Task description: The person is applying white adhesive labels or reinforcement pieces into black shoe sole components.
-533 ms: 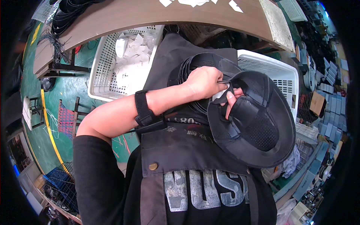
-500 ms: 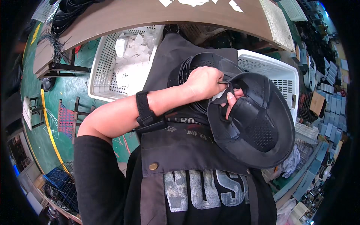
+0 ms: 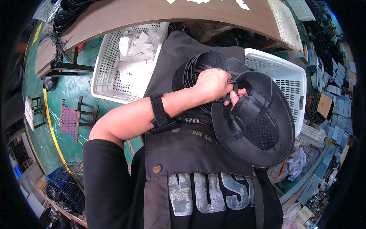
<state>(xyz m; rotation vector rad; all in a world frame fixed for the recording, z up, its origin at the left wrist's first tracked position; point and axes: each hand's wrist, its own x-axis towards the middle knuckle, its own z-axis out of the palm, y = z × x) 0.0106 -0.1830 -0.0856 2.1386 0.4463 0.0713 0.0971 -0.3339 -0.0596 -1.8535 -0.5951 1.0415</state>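
Head view: nearest, at lower centre of the frame, a dark apron (image 3: 183,152) spans the lap. A black cap (image 3: 263,131), inner side facing the camera, sits right of centre above it. Room for movement is widest at left, where green floor (image 3: 72,152) shows beyond the left forearm (image 3: 133,118); at right, the cap's outer edge overlaps a white basket (image 3: 274,63) in the picture, leaving no visible gap there.

Left hand (image 3: 213,84): fingers bent in and closed, pinching at the cap's upper-left edge; whether anything else is in the pinch cannot be told. Right hand (image 3: 236,98): only fingers visible, drawn together on the same edge, just beside the left fingertips; remainder hidden behind the cap. Bulk of the cap lies right of and below both sets of fingers.

Behind the left hand, a stack of black curved pieces (image 3: 190,74) is partly covered. Farther, upper left of centre, a second white basket (image 3: 106,65) holds white scraps (image 3: 135,57). A brown table (image 3: 171,11) crosses the top; a woven stool (image 3: 69,122) stands at left.
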